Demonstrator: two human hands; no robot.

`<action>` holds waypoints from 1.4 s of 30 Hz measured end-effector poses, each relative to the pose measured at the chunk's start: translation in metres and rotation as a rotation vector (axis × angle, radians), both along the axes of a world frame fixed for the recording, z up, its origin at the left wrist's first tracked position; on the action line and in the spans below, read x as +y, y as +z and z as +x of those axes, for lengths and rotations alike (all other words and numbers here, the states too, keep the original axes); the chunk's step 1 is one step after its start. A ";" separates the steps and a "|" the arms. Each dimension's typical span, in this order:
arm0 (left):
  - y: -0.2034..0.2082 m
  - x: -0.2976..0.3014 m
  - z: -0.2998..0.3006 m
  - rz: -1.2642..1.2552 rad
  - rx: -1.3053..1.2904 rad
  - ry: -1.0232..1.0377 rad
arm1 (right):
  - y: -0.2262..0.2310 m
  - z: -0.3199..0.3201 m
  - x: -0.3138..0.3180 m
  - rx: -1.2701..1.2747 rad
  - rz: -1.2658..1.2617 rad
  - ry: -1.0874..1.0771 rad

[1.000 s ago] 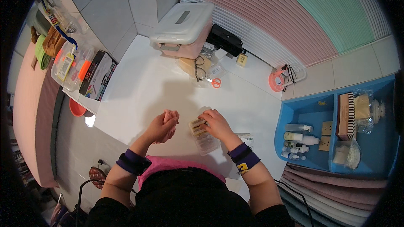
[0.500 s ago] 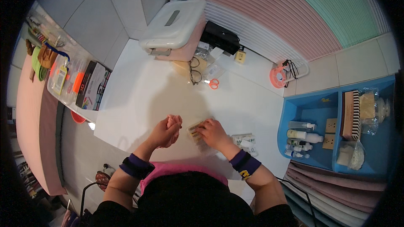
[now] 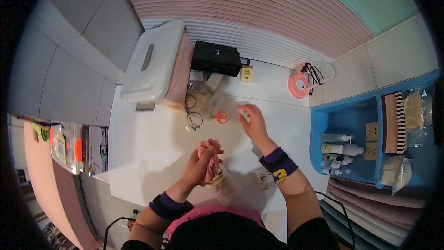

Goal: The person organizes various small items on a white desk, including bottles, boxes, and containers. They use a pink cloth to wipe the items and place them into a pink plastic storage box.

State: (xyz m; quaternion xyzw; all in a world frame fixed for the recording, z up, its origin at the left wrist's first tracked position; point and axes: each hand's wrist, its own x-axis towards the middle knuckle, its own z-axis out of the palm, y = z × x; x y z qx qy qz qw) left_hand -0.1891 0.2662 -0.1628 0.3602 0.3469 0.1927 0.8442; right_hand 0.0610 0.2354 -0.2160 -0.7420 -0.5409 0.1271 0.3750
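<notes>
A crumpled pink cloth is bunched in my left hand, whose fingers are wrapped round it. Just under it on the white table lies a clear plastic packet with yellowish contents, partly covered by the cloth and hand. Farther out, my right hand is raised over the table with thumb and fingers apart, holding nothing. Left of its fingertips are orange-handled scissors, lying by a clear bag, and a pair of thin-framed glasses. A small white printed packet rests beside my right wrist.
A white-lidded pink storage box stands at the back left, next to a black case and a small yellow box. A pink round holder with a cable is at the back right. Blue shelving with bottles borders the right.
My right hand has left the clear packet and moved away from me, toward the scissors. My left hand still grips the pink cloth, now nearer the packet. The head view has shifted.
</notes>
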 end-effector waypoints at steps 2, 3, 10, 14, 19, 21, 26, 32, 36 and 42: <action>0.003 0.006 0.018 -0.037 -0.002 -0.056 | -0.025 0.029 0.024 0.019 -0.023 -0.121; 0.002 0.009 0.027 -0.040 -0.025 -0.093 | -0.033 0.042 0.034 -0.039 0.008 -0.162; -0.020 0.029 0.055 -0.142 0.013 -0.085 | -0.063 0.085 0.108 -0.142 -0.004 -0.332; -0.022 0.031 0.057 -0.176 0.020 -0.059 | -0.073 0.090 0.128 -0.119 -0.054 -0.366; -0.018 0.022 0.049 -0.137 0.049 -0.057 | -0.070 0.091 0.109 -0.051 0.050 -0.395; -0.019 0.017 0.044 -0.141 0.032 -0.040 | -0.066 0.087 0.088 0.001 0.103 -0.379; -0.006 0.004 0.027 0.002 0.008 0.031 | -0.036 0.030 0.011 0.644 0.134 -0.335; 0.006 -0.015 -0.003 0.441 -0.009 0.231 | 0.060 -0.068 -0.060 1.366 0.046 -0.244; 0.042 -0.026 -0.021 0.592 -0.070 0.208 | 0.093 -0.133 -0.079 1.487 0.092 -0.007; 0.070 -0.039 -0.046 1.313 0.343 0.340 | 0.116 -0.191 -0.104 1.506 -0.078 0.173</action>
